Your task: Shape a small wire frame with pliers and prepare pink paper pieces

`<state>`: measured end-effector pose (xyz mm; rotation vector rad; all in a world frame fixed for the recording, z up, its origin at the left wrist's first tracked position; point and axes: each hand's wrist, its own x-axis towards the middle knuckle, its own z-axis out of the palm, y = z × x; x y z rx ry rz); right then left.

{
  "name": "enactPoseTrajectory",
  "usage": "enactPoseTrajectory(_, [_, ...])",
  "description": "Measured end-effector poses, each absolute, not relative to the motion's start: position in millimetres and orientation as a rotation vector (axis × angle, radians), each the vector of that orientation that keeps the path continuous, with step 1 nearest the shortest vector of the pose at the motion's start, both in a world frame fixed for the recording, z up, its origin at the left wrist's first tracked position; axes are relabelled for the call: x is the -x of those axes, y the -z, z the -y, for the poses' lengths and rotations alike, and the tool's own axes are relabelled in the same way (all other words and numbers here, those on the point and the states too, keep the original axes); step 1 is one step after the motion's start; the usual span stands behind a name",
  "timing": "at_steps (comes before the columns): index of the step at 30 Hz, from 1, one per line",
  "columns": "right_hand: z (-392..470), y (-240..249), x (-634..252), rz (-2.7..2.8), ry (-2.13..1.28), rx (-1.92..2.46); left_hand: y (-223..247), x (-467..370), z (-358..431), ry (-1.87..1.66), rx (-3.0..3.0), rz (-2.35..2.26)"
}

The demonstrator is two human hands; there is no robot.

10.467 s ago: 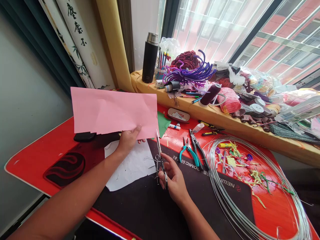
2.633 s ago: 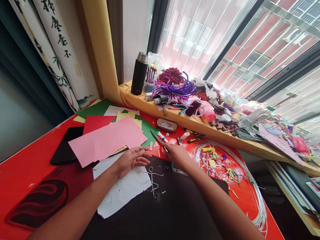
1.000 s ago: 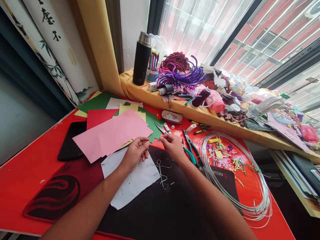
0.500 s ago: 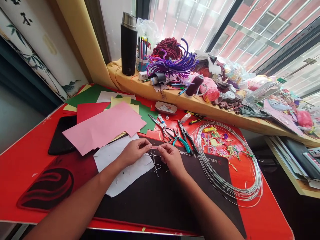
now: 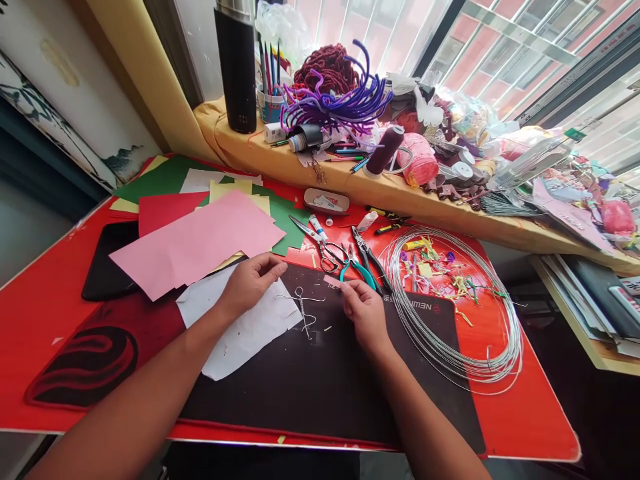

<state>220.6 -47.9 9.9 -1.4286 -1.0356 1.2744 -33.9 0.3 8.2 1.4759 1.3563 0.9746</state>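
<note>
My right hand [image 5: 365, 310] pinches a small pink paper strip [image 5: 332, 281] between thumb and forefinger, above the mat's far edge. To the left, my left hand [image 5: 253, 283] has its thumb and fingers drawn together, with nothing showing between them. It is over a creased white paper sheet [image 5: 240, 333]. Between the two hands lies a twisted wire figure [image 5: 301, 308] with a loop at its top and thin arms and legs. Part of it lies across the white sheet's edge and the rest on the black mat [image 5: 350, 393].
Scissors [image 5: 325, 248], teal-handled pliers [image 5: 357, 267] and black pliers [image 5: 373, 260] lie beyond my hands. A wire coil [image 5: 400, 320] is at right, around paper scraps. Coloured paper [image 5: 200, 243] and a black phone-like slab [image 5: 107, 267] are at left; a cluttered sill [image 5: 280, 160] runs behind.
My hands have parted: the left moved left and let go of the pink strip, while the right moved right with it. The wire figure now shows fully. The view has shifted slightly.
</note>
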Motion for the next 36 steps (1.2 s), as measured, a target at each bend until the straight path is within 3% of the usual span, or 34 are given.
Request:
enactPoseTrajectory(6, [59.7,-6.1,-242.9,0.883,-1.299,1.386,-5.7,39.4,-6.2,-1.009,-1.458,-1.411])
enactPoseTrajectory(14, [66.4,-9.9,-226.8,1.483,-1.127,1.627,-6.5,34.3,-0.2,-0.965,-1.509,-1.429])
enactPoseTrajectory(23, [56.5,-7.0,-218.8,1.671,-0.985,1.772,-8.7,33.3,2.5,-0.946,-1.609,-1.422])
enactPoseTrajectory(36, [73.7,-6.6,-227.4,1.575,-1.152,1.621,-21.3,5.9,27.9,-0.705,-2.247,-1.138])
